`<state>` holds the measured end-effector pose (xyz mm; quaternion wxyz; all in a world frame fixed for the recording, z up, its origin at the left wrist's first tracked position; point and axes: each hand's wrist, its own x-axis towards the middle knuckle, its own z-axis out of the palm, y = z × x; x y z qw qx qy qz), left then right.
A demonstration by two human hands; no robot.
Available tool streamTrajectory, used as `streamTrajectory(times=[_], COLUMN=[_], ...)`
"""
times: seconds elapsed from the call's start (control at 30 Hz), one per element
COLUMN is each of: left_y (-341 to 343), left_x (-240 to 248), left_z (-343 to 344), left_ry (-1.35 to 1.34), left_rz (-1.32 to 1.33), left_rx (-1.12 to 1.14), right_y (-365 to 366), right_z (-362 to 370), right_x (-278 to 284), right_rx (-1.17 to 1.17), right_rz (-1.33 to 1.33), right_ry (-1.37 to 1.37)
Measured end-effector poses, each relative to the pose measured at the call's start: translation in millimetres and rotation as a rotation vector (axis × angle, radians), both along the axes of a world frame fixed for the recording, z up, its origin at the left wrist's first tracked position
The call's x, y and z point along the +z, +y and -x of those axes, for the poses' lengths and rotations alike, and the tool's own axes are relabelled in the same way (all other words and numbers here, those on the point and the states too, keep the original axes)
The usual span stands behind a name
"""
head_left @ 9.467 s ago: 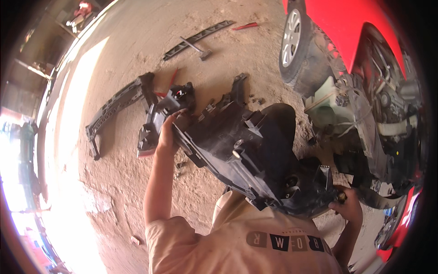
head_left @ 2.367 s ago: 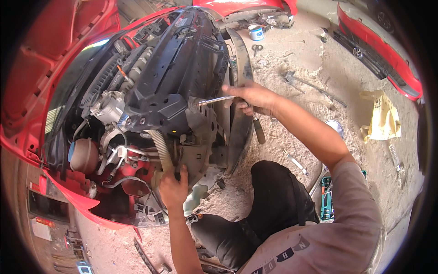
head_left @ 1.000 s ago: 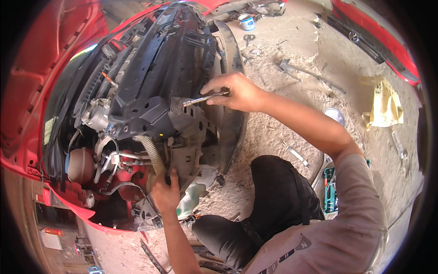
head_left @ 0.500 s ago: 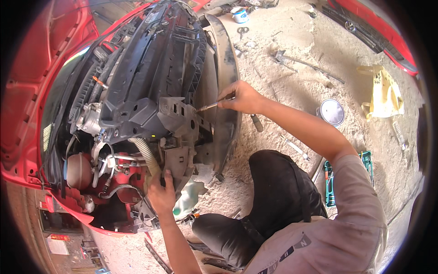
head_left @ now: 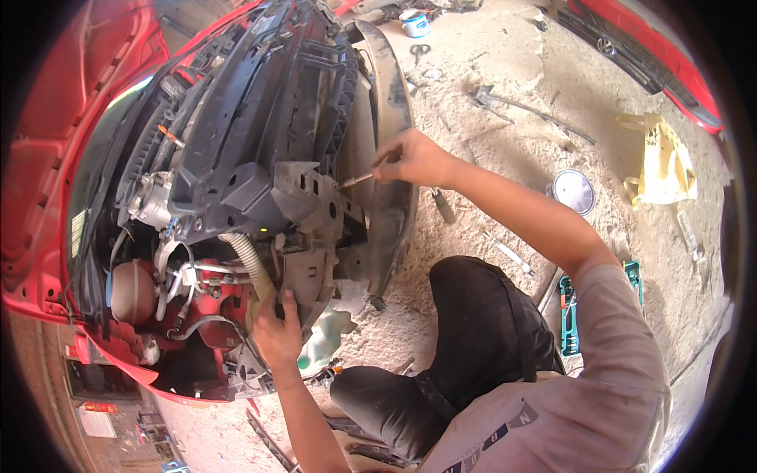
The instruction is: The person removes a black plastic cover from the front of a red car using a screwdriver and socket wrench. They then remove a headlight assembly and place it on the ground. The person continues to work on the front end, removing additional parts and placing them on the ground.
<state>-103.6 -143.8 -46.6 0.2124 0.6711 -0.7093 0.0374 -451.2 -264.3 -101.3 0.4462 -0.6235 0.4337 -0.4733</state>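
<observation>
My right hand (head_left: 414, 159) pinches a slim metal driver (head_left: 356, 180). Its tip meets the grey plastic bracket (head_left: 303, 189) at the corner of the car's black front frame (head_left: 244, 134). The driver's rear end is hidden in my fingers. Lower down, my left hand (head_left: 277, 335) is closed around the lower end of a ribbed beige hose (head_left: 246, 254), its thumb raised beside the bracket's lower part; some of its fingers are hidden. Near that hand is a pale translucent bottle-like tank (head_left: 330, 335).
Beyond the frame runs a long bumper beam (head_left: 388, 94). The red hood (head_left: 79, 102) stands raised at left. On the rough floor lie a teal tool case (head_left: 569, 331), a round lid (head_left: 573, 193), a hammer-like tool (head_left: 536, 113), a yellow bag (head_left: 662, 169) and a tin (head_left: 415, 24).
My right hand has shifted slightly up and left, its fingers rolled further over the driver. The driver's tip stays at the bracket. My left hand has hardly moved.
</observation>
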Motion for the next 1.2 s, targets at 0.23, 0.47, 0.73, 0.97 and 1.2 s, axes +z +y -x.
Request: streamTrajectory(times=[0.23,0.47,0.73,0.97,1.2], left_y=[-1,0,-4,1,0], left_x=[-6,-4,-3,-2,-1], left_z=[-7,-3,-2,-4,2], left_ry=[-0.057,-0.034,-0.039,-0.062,-0.067], left_rz=[0.091,0.078,0.039,0.055,0.051], left_rx=[-0.033,-0.027,-0.032,-0.014,-0.038], right_y=[17,17,-8,15,3], right_z=[-13,-14,-7,-5,8], right_x=[6,4,-16,6,-23], right_rx=[-0.156,-0.197,-0.343,-0.036,-0.021], right_rz=[-0.625,-0.439,0.673,-0.356,0.201], right_ry=[-0.748,-0.401,0.325,-0.217,0.145])
